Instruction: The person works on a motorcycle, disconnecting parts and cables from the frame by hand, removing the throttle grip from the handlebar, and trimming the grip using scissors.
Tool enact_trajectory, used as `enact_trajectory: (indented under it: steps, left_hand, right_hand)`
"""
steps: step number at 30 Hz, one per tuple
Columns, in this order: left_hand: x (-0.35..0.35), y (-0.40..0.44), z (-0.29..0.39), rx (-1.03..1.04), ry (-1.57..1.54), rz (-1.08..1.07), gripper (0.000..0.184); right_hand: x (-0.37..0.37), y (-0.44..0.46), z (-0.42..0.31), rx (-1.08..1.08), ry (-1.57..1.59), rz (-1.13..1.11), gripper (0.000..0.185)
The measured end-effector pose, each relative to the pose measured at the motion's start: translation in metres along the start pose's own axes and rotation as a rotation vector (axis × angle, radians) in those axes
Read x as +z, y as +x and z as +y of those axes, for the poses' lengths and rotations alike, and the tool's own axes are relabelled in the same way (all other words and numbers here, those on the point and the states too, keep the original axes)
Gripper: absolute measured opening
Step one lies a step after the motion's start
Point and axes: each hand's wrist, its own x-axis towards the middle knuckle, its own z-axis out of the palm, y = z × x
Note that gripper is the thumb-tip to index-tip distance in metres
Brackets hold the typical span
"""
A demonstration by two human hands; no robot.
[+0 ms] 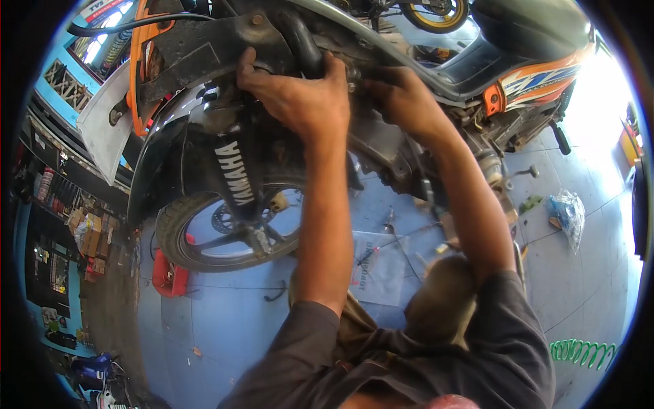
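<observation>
A partly stripped motorbike stands in front of me, its front fork (238, 174) marked YAMAHA and its front wheel (178, 235) at the lower left. My left hand (300, 95) is up at the front frame, thumb and fingers apart, around the lower end of a curved black hose (300, 41). Just right of it, my right hand (409, 105) is closed near a small metal fitting (353, 80). Its fingertips are in shadow, so what they hold cannot be made out. A dark flat panel (204, 51) lies to the left of the hose.
A red container (169, 274) sits on the floor by the wheel. A printed plastic sheet (381, 268) and a clear plastic bag (567, 218) lie on the floor. A green coiled hose (582, 353) is at the lower right, shelves with boxes (92, 235) at the left.
</observation>
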Motion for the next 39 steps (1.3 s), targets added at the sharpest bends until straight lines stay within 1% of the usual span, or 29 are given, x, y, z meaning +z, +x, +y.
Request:
enact_trajectory:
  steps: [4,6,7,9,10,12,13,14,15,16,17,19,20,21,23,24,25,27,29,30,31,33,34,36,37,38,39]
  left_hand:
    - [-0.001,0.0,-0.002,0.044,0.005,0.005,0.09]
    - [-0.002,0.002,-0.002,0.127,0.111,0.057,0.09]
    - [-0.003,0.003,-0.002,0.131,0.114,0.061,0.09]
    - [-0.003,0.004,-0.002,-0.001,-0.037,0.008,0.091]
    - [-0.003,0.004,-0.002,0.008,-0.035,0.015,0.091]
    - [-0.004,0.003,-0.002,-0.064,-0.113,-0.017,0.092]
    - [-0.008,0.003,-0.001,-0.052,-0.106,0.0,0.092]
    - [-0.011,0.004,0.001,-0.081,-0.064,-0.026,0.092]
    - [-0.008,0.004,0.004,-0.135,-0.037,-0.019,0.092]
    - [-0.005,0.004,0.004,-0.145,-0.115,-0.005,0.091]
    - [-0.004,0.005,0.005,-0.138,-0.118,-0.016,0.091]
    - [-0.002,0.003,0.01,0.044,0.018,0.067,0.09]
    - [-0.001,0.001,0.008,0.003,-0.097,0.018,0.087]
    - [0.0,-0.002,-0.003,-0.004,-0.097,0.002,0.087]
    - [-0.003,-0.003,-0.007,0.003,-0.097,0.007,0.086]
    - [-0.003,-0.005,-0.007,0.01,-0.106,0.029,0.081]
    - [-0.008,-0.005,-0.006,0.011,-0.094,0.024,0.081]
    - [-0.017,-0.001,-0.002,0.068,0.074,0.026,0.075]
    - [-0.039,0.02,0.021,0.118,0.066,0.081,0.07]
    - [-0.046,0.039,0.016,0.291,0.174,0.162,0.07]
    - [-0.051,0.056,0.022,0.296,0.183,0.164,0.07]
    - [-0.059,0.085,0.039,0.172,0.197,0.151,0.053]
    - [-0.059,0.094,0.033,0.183,0.208,0.149,0.053]
    - [-0.061,0.119,0.02,0.294,0.253,0.072,0.031]
    - [-0.061,0.125,0.017,0.31,0.237,0.133,0.02]
    - [-0.06,0.127,0.017,0.33,0.199,0.17,0.019]
    - [-0.058,0.128,0.021,0.346,0.159,0.198,0.019]
  right_hand:
    - [0.001,-0.003,0.005,-0.027,-0.055,0.018,0.027]
    - [0.001,0.0,0.018,-0.196,-0.239,0.054,0.027]
    - [0.001,-0.001,0.013,-0.201,-0.235,0.052,0.027]
    - [0.003,-0.008,0.001,-0.192,-0.381,0.106,0.028]
    - [0.004,-0.008,0.001,-0.203,-0.376,0.108,0.028]
    - [0.003,-0.009,0.006,-0.162,-0.484,0.138,0.028]
    - [-0.003,-0.016,0.024,-0.144,-0.525,0.223,0.027]
    - [-0.024,-0.021,0.029,-0.004,-0.362,0.17,0.027]
    - [-0.03,-0.032,0.044,-0.318,-0.509,0.222,0.027]
    - [-0.028,-0.039,0.035,-0.269,-0.588,0.26,0.025]
    - [-0.026,-0.042,0.026,-0.262,-0.582,0.27,0.025]
    - [-0.039,-0.049,0.004,-0.15,-0.538,0.211,0.021]
    - [-0.043,-0.053,0.001,-0.173,-0.53,0.129,0.018]
    - [-0.04,-0.055,0.008,-0.155,-0.529,0.13,0.018]
    - [-0.043,-0.061,0.011,-0.171,-0.443,0.026,0.016]
    - [-0.042,-0.064,0.013,-0.154,-0.424,0.007,0.014]
    - [-0.042,-0.067,0.018,-0.15,-0.414,0.0,0.014]
    - [-0.044,-0.071,0.032,-0.18,-0.507,0.024,0.013]
    - [-0.049,-0.078,0.047,-0.149,-0.453,0.046,0.013]
    - [-0.05,-0.08,0.051,-0.111,-0.412,0.062,0.014]
    - [-0.05,-0.081,0.053,-0.115,-0.404,0.056,0.014]
    - [-0.049,-0.084,0.056,-0.093,-0.401,0.056,0.015]
    - [-0.049,-0.088,0.057,-0.095,-0.386,0.052,0.015]
    - [-0.051,-0.09,0.057,-0.149,-0.395,0.082,0.017]
    - [-0.051,-0.092,0.071,-0.178,-0.4,0.079,0.018]
    - [-0.051,-0.095,0.086,-0.213,-0.411,0.083,0.019]
    - [-0.048,-0.099,0.086,-0.145,-0.471,0.072,0.021]
